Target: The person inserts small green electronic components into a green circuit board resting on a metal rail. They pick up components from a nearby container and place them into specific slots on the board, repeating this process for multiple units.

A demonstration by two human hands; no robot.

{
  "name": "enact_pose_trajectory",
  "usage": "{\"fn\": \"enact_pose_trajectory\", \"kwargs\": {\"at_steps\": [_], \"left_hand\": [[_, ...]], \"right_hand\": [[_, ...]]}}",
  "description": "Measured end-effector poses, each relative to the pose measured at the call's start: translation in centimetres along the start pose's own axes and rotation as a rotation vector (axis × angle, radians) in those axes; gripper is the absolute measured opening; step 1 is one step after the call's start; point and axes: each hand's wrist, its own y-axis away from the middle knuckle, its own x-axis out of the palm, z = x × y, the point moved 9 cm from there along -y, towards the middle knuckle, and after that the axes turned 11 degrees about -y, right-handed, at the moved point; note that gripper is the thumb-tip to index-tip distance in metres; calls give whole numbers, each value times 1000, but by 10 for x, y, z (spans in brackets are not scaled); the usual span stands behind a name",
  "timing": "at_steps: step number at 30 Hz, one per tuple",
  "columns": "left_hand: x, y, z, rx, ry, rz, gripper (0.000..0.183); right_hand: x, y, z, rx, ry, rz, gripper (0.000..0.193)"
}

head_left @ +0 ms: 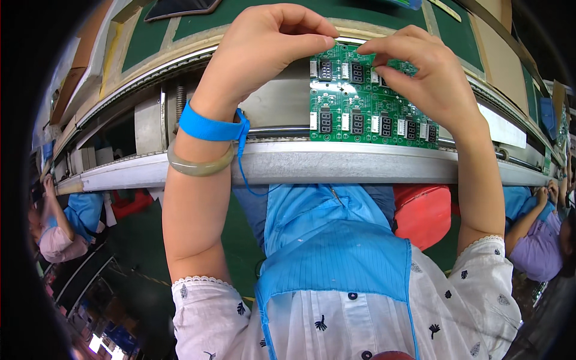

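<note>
A green circuit board panel lies across the conveyor rails before me, bearing rows of black digit displays and white connectors. My left hand reaches to the panel's far left corner. Its thumb and index finger are pinched close together there, and anything between them is too small to make out. Over the panel's far right part hangs my right hand, fingers curled with the thumb near a white connector. What its fingertips hold, if anything, I cannot make out. This hand covers several of the displays. A blue wrist strap with a cord circles my left wrist.
The metal conveyor rail runs along the near side. Beyond the far rail is a green work surface with a dark flat device at the left. Co-workers sit at both sides; a red stool stands below.
</note>
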Motion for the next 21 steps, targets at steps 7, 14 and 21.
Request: {"fn": "enact_pose_trajectory", "kwargs": {"at_steps": [7,14,21], "left_hand": [[1,3,-5,46,-58,17,16],[2,2,-4,65,-74,15,15],[3,0,-4,83,-69,29,14]], "right_hand": [[8,-4,7,-50,172,57,32],[10,-7,16,-93,222,92,31],[13,-7,18,-112,228,133,31]]}}
